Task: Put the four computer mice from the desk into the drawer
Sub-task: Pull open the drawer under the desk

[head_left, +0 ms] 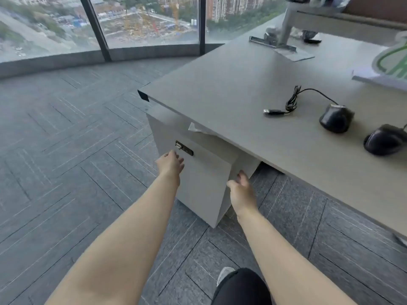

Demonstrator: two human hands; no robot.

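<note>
Two black computer mice lie on the grey desk [220, 84] at the right: one wired mouse [336, 119] with its bundled cable and USB plug [273, 111], and a second mouse [384, 139] at the frame's right edge. Under the desk corner stands a grey drawer cabinet [204, 179] with a lock [178, 146] near its top. My left hand [170, 165] rests against the cabinet front just below the lock. Lower down, my right hand [241, 190] touches the cabinet's right front edge, fingers curled around it. Both hands hold nothing loose.
A monitor stand base [284, 48] sits at the back of the desk, a green-and-white object [392, 60] at the right. A white paper [195, 128] sticks out above the cabinet. Grey carpet tiles cover the floor; curved windows lie beyond. My knee and shoe [226, 276] show below.
</note>
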